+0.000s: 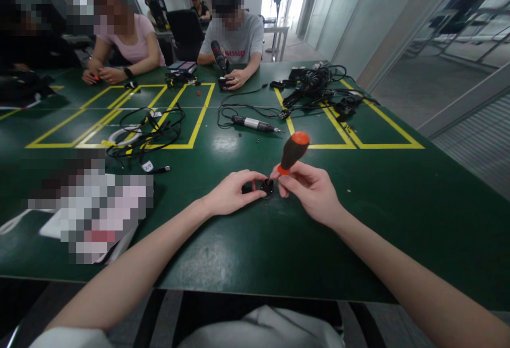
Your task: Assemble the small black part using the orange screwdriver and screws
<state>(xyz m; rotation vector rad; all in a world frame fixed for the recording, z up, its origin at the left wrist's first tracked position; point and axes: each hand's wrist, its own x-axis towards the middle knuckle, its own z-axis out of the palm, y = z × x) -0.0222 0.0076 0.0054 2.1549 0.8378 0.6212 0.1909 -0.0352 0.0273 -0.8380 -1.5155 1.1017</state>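
On the worktop (pixel 370 252), in from the near edge and well apart from the right edge, sits a small black round part (pixel 268 188). The left hand (pixel 233 194) pinches it between thumb and fingers; the right hand (pixel 313 191) grips an orange-and-black screwdriver (pixel 295 151), tilted, its tip down at the part. Screwdriving looks under way rather than finished, but which screws are seated and which are left is too small to tell.
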